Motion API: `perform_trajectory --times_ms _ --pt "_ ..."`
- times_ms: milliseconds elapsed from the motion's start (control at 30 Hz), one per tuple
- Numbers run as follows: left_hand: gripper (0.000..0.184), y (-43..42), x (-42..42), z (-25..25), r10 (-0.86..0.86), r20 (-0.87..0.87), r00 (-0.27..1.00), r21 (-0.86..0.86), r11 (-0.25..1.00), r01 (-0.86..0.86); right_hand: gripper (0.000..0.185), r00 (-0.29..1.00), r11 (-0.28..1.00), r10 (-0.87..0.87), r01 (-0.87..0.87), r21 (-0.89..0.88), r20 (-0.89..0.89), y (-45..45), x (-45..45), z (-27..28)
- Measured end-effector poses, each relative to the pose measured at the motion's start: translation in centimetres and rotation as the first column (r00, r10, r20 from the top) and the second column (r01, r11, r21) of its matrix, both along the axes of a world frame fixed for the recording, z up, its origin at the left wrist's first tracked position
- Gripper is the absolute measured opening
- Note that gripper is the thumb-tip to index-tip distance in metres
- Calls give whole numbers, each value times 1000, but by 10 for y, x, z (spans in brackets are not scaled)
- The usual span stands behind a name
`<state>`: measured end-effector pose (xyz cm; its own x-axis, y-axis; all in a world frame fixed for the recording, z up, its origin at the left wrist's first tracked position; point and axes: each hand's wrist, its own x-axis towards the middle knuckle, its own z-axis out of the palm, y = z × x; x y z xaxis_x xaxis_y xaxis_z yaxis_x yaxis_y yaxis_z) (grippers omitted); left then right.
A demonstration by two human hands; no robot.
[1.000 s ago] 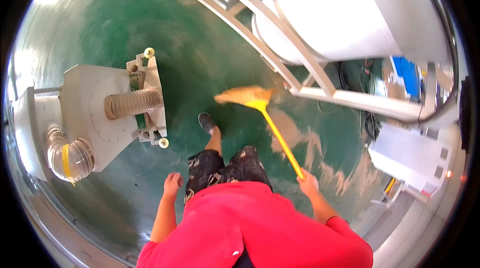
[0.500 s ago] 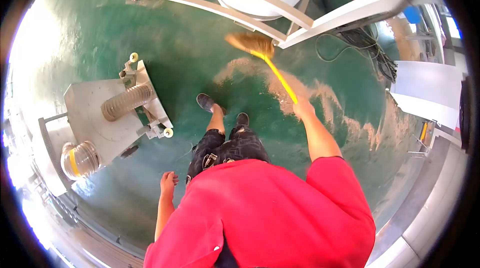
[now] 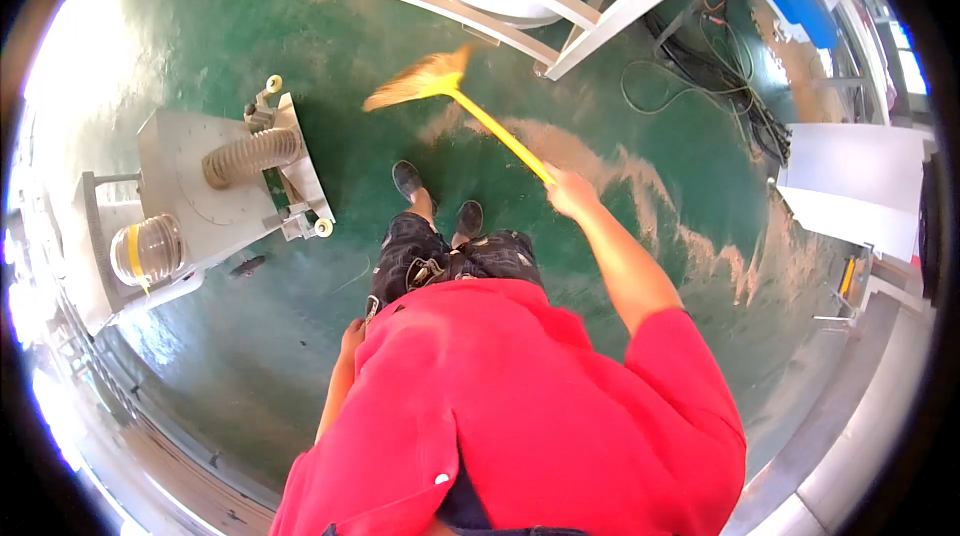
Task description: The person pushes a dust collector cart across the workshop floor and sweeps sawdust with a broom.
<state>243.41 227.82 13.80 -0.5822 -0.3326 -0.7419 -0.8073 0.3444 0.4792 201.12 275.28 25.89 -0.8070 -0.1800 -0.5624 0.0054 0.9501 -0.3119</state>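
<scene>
My right hand (image 3: 572,193) is wrapped round the yellow handle of a broom (image 3: 500,134), stretched out ahead of me. The broom's tan bristles fan out to the left, slightly blurred, above the green floor. Brown dust (image 3: 560,148) lies in a curved band from near the broom head toward the right. Down at my left side, my left hand (image 3: 352,334) hangs by my shorts, partly hidden by the red shirt; its fingers are not clear.
A wheeled machine (image 3: 180,161) with ribbed clear hoses stands to the left. Ahead is a white metal frame (image 3: 480,21) under a white tank. Black cables (image 3: 735,96) lie on the floor at the right, near a white panel (image 3: 850,176).
The broom has swept leftward, its head moving left with my right hand following. My left hand has drawn in against my shorts. My feet and view have shifted slightly.
</scene>
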Motion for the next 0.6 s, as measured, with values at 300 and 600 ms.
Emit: perform_trajectory --times_ms 300,600 --pt "28 -13 -68 156 392 131 911 29 917 -399 29 995 960 37 -61 272 91 -7 -52 -2" --pt "26 15 -86 104 391 4 920 223 897 -382 34 972 745 101 -216 632 213 172 8 121"
